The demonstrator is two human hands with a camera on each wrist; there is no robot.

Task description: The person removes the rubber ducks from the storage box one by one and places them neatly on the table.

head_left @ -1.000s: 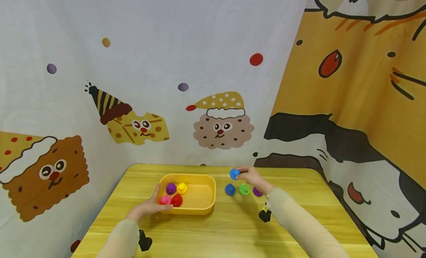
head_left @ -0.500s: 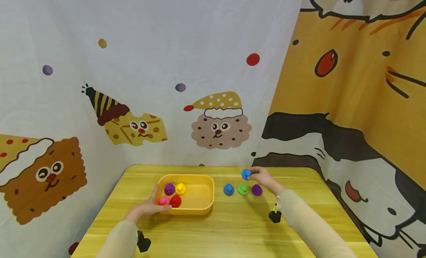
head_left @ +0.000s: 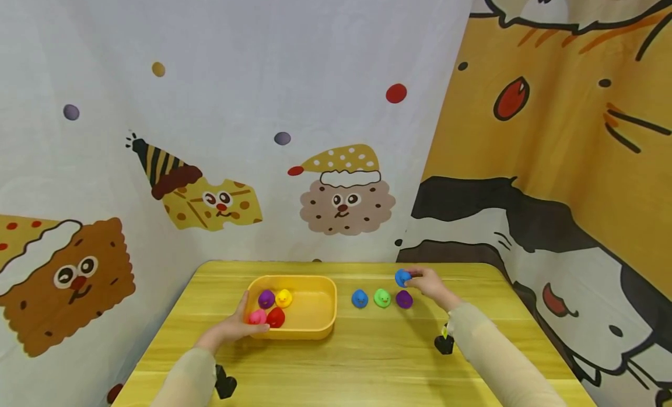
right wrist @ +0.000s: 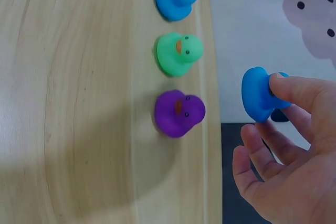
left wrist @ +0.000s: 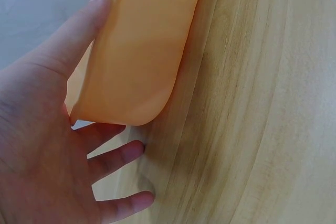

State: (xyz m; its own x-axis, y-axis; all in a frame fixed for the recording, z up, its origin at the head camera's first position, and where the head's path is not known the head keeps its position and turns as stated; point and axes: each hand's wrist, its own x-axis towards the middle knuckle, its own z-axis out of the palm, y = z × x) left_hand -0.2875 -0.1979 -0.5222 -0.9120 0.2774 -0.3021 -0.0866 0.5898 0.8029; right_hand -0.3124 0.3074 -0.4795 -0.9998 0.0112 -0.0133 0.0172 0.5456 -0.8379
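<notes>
At right of centre in the head view, the right hand (head_left: pixel 431 284) pinched a small bright-blue toy duck, seemingly of soft rubber (right wrist: pixel 254 95), between thumb and fingertips, its other fingers loosely bent below. The duck appeared raised, above the purple duck (right wrist: pixel 172 115) that ended a row on the pale wooden tabletop (head_left: pixel 325 378); a green duck (right wrist: pixel 170 56) sat mid-row and a second blue duck (right wrist: pixel 170 4) at the row's left end.

At left of centre, the left hand (head_left: pixel 231 330) was spread wide at the near-left corner of a yellow-orange rectangular plastic bin (head_left: pixel 310 335), its straight thumb laid along the rim. Purple, yellow, pink and red ducks lay in the bin's left half.

The held duck looked light, probably squeezable and hard to break, though its smooth rounded skin might slip; a gentle pinch across the body seemed surer than one on the small head. The bin looked thin-walled, light and fairly stiff, best steadied by rim and corner.
</notes>
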